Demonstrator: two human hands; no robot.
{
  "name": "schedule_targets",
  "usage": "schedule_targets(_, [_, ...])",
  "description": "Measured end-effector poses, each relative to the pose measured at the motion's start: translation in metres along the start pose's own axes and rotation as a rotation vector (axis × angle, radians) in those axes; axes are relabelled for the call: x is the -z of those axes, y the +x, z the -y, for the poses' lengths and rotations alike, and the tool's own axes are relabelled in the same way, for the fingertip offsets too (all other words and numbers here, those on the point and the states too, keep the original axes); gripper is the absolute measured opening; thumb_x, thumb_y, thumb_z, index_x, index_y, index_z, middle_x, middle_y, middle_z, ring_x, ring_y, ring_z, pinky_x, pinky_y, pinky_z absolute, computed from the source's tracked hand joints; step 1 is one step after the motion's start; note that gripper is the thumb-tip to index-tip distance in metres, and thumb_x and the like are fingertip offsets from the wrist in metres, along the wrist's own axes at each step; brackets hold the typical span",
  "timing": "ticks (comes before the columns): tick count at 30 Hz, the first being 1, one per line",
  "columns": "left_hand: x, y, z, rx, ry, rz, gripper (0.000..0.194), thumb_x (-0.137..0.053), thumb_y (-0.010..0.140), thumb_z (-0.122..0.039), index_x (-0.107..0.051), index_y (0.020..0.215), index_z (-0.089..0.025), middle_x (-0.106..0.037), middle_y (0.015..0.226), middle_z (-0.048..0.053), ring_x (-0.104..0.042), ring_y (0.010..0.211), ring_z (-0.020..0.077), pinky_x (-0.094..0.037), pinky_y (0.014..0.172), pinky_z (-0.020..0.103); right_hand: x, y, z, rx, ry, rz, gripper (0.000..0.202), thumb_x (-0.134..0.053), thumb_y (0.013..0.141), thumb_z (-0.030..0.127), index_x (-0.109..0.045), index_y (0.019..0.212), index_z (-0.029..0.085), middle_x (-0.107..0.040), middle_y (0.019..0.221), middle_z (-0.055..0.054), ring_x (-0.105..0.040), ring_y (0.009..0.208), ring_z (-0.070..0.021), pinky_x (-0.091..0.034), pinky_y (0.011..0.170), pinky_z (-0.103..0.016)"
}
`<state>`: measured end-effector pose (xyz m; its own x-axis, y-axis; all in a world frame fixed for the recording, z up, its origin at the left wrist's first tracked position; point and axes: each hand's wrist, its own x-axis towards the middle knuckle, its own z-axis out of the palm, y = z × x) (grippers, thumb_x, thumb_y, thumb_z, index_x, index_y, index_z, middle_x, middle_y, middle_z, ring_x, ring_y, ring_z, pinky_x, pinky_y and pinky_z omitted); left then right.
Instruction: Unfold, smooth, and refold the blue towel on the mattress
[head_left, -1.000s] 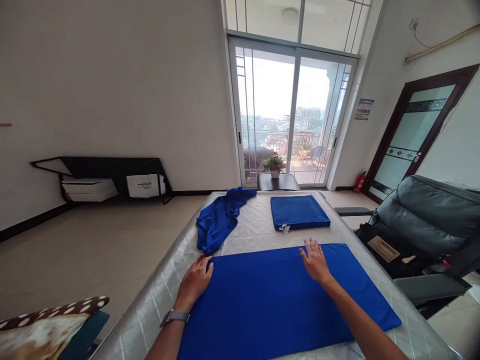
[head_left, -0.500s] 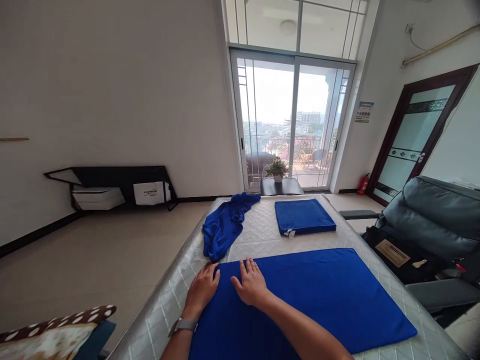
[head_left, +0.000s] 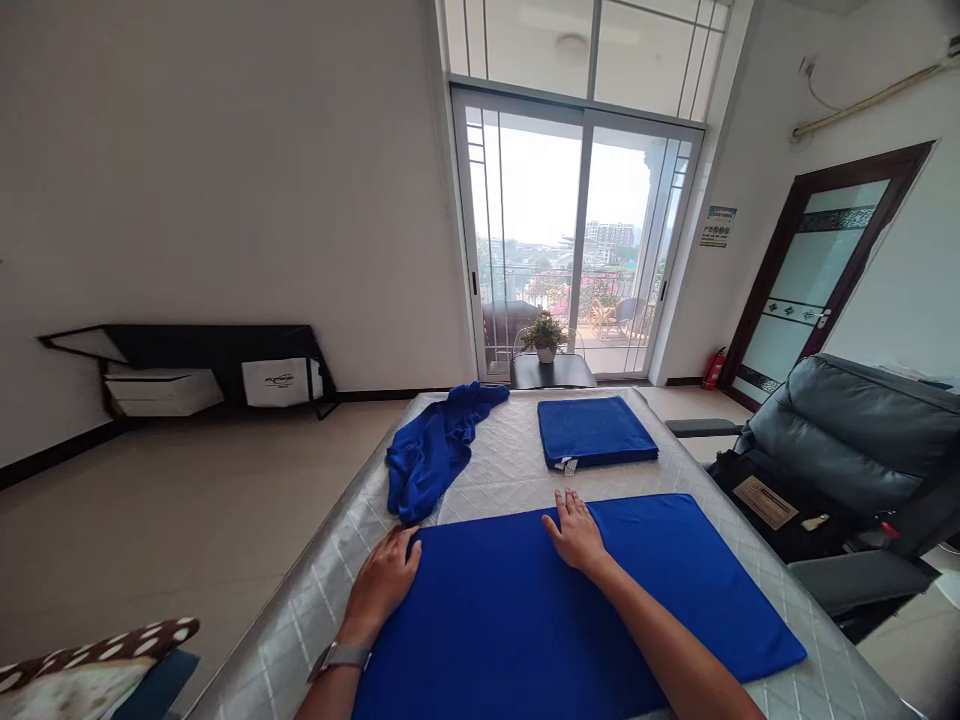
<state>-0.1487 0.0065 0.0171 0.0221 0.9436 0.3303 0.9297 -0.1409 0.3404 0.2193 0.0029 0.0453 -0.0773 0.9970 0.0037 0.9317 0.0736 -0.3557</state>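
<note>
The smooth, flat royal-blue cloth (head_left: pixel 487 620) lies spread out under your 2 hands, on the silvery quilted mattress (head_left: pixel 499 480). Its far edge looks nearly straight and its right part flat, so the spreading seems mostly done; a slight ridge runs by your right hand (head_left: pixel 577 535), and the near left part passes out of view, so you cannot judge that side. Beyond it, the neat flat stack of blue cloth (head_left: pixel 596 430), with small white tags (head_left: pixel 566 466) at its near edge, looks finished. The crumpled royal-blue cloth (head_left: pixel 431 455) to its left is loose and unflattened, its lower end close to the flat cloth's far left corner. Your left hand (head_left: pixel 382 580) rests palm down on that corner and edge, fingers close together, thumb held apart. Your right hand is palm down near the middle of the far edge, fingers a little spread, thumb out wide. Neither hand pinches or grips anything.
</note>
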Motion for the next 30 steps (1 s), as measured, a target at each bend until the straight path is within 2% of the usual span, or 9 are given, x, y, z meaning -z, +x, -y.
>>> schedule_targets(6, [0.001, 0.001, 0.001, -0.006, 0.027, 0.015, 0.05, -0.03, 0.096, -0.041, -0.061, 0.125, -0.015, -0.066, 0.131, 0.012, -0.057, 0.126, 0.0256, -0.042, 0.11, 0.039, 0.014, -0.002, -0.066, -0.108, -0.087, -0.032, 0.08, -0.016, 0.097, 0.067, -0.016, 0.159, 0.017, -0.011, 0.166, -0.008, -0.007, 0.153, -0.0216, -0.007, 0.121, -0.036])
schedule_targets(12, [0.004, 0.0, -0.002, -0.006, 0.034, 0.012, 0.049, -0.031, 0.095, -0.041, -0.061, 0.125, -0.016, -0.066, 0.13, 0.011, -0.059, 0.125, 0.026, -0.044, 0.107, 0.039, 0.033, -0.005, -0.13, -0.213, -0.154, -0.067, 0.079, -0.017, 0.097, 0.065, -0.017, 0.159, 0.016, -0.015, 0.166, -0.008, -0.009, 0.152, -0.0218, -0.007, 0.121, -0.037])
schedule_targets(16, [0.003, 0.0, -0.001, -0.002, 0.034, 0.016, 0.049, -0.031, 0.095, -0.041, -0.06, 0.125, -0.017, -0.066, 0.13, 0.011, -0.059, 0.125, 0.0263, -0.042, 0.108, 0.039, 0.046, -0.008, -0.165, -0.252, -0.159, -0.093, 0.079, -0.018, 0.097, 0.065, -0.02, 0.158, 0.016, -0.019, 0.165, -0.009, -0.013, 0.152, -0.0225, -0.009, 0.122, -0.038])
schedule_targets(22, [0.002, 0.001, 0.0, 0.017, 0.009, 0.059, 0.05, -0.029, 0.095, -0.043, -0.058, 0.127, -0.017, -0.066, 0.13, 0.012, -0.057, 0.126, 0.0266, -0.04, 0.111, 0.041, 0.068, -0.02, -0.207, -0.276, -0.145, -0.139, 0.073, -0.019, 0.098, 0.063, -0.026, 0.157, 0.021, -0.022, 0.165, -0.005, -0.019, 0.151, -0.0237, -0.013, 0.122, -0.041])
schedule_targets(24, [0.004, 0.001, -0.001, 0.033, -0.001, 0.069, 0.051, -0.028, 0.096, -0.044, -0.057, 0.129, -0.017, -0.065, 0.131, 0.012, -0.056, 0.127, 0.0267, -0.04, 0.111, 0.041, 0.076, -0.025, -0.217, -0.281, -0.136, -0.169, 0.066, -0.022, 0.1, 0.059, -0.033, 0.155, 0.024, -0.027, 0.163, -0.005, -0.024, 0.149, -0.0243, -0.018, 0.121, -0.043])
schedule_targets(26, [0.005, 0.0, -0.003, 0.037, -0.002, 0.075, 0.051, -0.028, 0.096, -0.044, -0.057, 0.129, -0.017, -0.065, 0.132, 0.012, -0.056, 0.128, 0.0267, -0.039, 0.111, 0.041, 0.082, -0.031, -0.221, -0.287, -0.127, -0.21, 0.055, -0.031, 0.102, 0.053, -0.045, 0.147, 0.026, -0.039, 0.157, -0.008, -0.038, 0.141, -0.0252, -0.029, 0.117, -0.045])
schedule_targets(28, [0.006, 0.0, -0.004, 0.03, 0.002, 0.077, 0.05, -0.028, 0.096, -0.043, -0.057, 0.129, -0.016, -0.065, 0.132, 0.012, -0.055, 0.129, 0.0265, -0.039, 0.111, 0.041, 0.087, -0.036, -0.22, -0.291, -0.118, -0.259, 0.041, -0.047, 0.1, 0.046, -0.055, 0.135, 0.025, -0.052, 0.144, -0.009, -0.054, 0.125, -0.0241, -0.044, 0.105, -0.046])
schedule_targets(30, [0.007, 0.0, -0.005, 0.026, 0.007, 0.078, 0.05, -0.028, 0.097, -0.042, -0.057, 0.128, -0.016, -0.064, 0.133, 0.012, -0.055, 0.129, 0.0262, -0.039, 0.112, 0.041, 0.089, -0.041, -0.213, -0.29, -0.108, -0.306, 0.034, -0.058, 0.097, 0.041, -0.059, 0.125, 0.024, -0.058, 0.132, -0.008, -0.06, 0.11, -0.021, -0.052, 0.094, -0.043])
